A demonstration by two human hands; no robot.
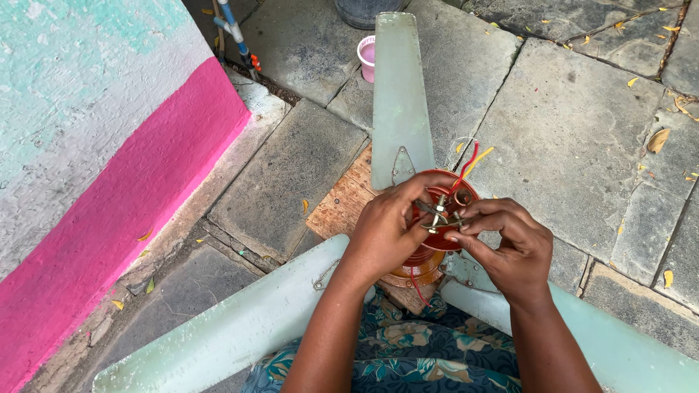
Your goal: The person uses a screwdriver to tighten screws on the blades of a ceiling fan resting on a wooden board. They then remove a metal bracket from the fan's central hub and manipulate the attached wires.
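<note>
Ceiling fan motor (437, 251), red-brown, on a wooden board (342, 204) over the paving, between three pale blades. Left hand (386, 229) steadies the hub, fingers pinching a small metal fitting (439, 215); right hand (510, 244) fingers pinch it from the right. Best to brace the hub and turn gently. Shaft axis points up at the camera; far blade (399, 94) runs lengthwise away.

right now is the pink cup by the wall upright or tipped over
Upright. The pink cup stands on the stone floor with its open rim facing up, beside the far fan blade.
</note>
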